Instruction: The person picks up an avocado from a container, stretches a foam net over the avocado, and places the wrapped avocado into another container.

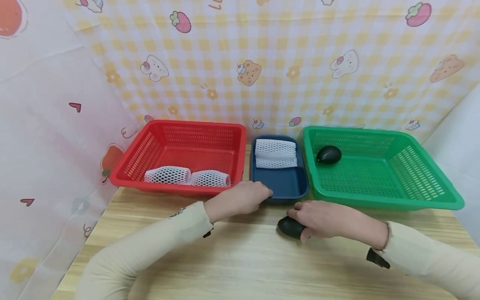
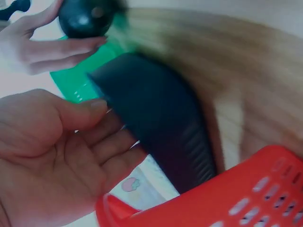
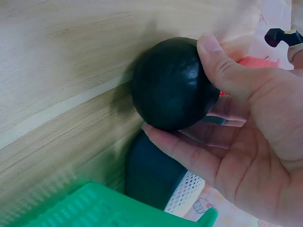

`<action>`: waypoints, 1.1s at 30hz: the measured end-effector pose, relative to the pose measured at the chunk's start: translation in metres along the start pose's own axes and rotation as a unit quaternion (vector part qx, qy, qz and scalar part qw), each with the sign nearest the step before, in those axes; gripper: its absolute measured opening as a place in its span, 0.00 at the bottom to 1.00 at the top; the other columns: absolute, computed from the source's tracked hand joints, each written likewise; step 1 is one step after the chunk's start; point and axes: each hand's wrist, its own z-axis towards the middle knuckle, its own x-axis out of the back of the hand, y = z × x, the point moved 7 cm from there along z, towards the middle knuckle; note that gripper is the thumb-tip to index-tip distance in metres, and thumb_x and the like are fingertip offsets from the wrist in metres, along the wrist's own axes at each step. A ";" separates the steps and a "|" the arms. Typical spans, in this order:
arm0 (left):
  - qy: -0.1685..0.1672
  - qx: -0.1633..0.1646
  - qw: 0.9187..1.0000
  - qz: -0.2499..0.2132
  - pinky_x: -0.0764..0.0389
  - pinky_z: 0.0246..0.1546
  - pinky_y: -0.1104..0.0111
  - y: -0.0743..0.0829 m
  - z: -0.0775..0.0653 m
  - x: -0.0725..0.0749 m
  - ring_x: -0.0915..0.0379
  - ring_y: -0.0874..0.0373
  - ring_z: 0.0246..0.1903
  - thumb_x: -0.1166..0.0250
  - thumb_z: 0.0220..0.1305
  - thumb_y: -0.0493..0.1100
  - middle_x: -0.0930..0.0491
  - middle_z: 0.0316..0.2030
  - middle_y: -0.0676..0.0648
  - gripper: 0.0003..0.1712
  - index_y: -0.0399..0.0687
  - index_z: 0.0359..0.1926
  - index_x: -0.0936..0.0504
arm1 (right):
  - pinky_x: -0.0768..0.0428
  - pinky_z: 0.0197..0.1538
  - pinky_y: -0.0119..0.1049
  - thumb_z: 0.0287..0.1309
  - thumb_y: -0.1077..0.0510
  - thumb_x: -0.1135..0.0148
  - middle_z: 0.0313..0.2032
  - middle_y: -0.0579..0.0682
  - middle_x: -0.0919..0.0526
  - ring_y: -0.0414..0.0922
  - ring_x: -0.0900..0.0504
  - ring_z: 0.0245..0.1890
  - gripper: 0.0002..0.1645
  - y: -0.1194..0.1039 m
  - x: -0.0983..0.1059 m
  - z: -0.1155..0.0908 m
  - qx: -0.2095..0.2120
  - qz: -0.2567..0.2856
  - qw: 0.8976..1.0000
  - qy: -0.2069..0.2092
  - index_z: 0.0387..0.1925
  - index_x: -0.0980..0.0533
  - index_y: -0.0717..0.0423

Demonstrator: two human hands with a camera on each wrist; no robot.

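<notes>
My right hand (image 1: 322,218) holds a dark avocado (image 1: 290,227) between thumb and fingers, low over the table in front of the blue tray. In the right wrist view the avocado (image 3: 173,85) shows its smooth, rounded side. At the front left corner of the dark blue tray (image 1: 285,183), my left hand (image 1: 245,198) grips the rim, thumb outside and fingertips hidden behind the wall. White foam net sleeves (image 1: 275,154) lie at the back of that tray. Another avocado (image 1: 329,154) rests in the green basket (image 1: 378,202), on its left side.
To the left stands a red basket (image 1: 180,189) with two white net-wrapped pieces (image 1: 168,175) along its near wall. All containers line the back of the wooden table (image 1: 225,266), against a checked cloth (image 1: 270,96). The blue tray sits between the two baskets.
</notes>
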 end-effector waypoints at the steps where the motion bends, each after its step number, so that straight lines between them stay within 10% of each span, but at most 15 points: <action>1: -0.004 -0.002 1.000 -0.015 0.19 0.49 0.63 0.000 -0.001 0.002 0.23 0.54 0.51 0.25 0.61 0.40 0.19 0.55 0.48 0.32 0.50 0.66 0.21 | 0.20 0.38 0.39 0.52 0.46 0.21 0.39 0.51 0.20 0.44 0.22 0.34 0.33 0.000 0.000 0.000 0.001 0.003 1.000 0.000 0.55 0.22 0.59; 19: 0.078 -0.029 0.995 -0.050 0.20 0.50 0.65 0.012 0.026 0.080 0.23 0.58 0.49 0.39 0.75 0.44 0.18 0.54 0.49 0.20 0.48 0.64 0.22 | 0.22 0.35 0.40 0.51 0.47 0.20 0.38 0.48 0.21 0.43 0.23 0.32 0.33 0.006 0.002 0.000 -0.005 0.050 0.999 0.003 0.53 0.22 0.59; 33: 0.092 0.043 0.992 -0.069 0.20 0.50 0.57 -0.021 0.075 0.095 0.24 0.54 0.53 0.35 0.72 0.48 0.22 0.60 0.48 0.26 0.50 0.68 0.25 | 0.23 0.37 0.40 0.53 0.46 0.22 0.39 0.47 0.22 0.43 0.25 0.33 0.33 0.009 0.000 0.004 -0.028 0.092 0.995 -0.028 0.55 0.23 0.58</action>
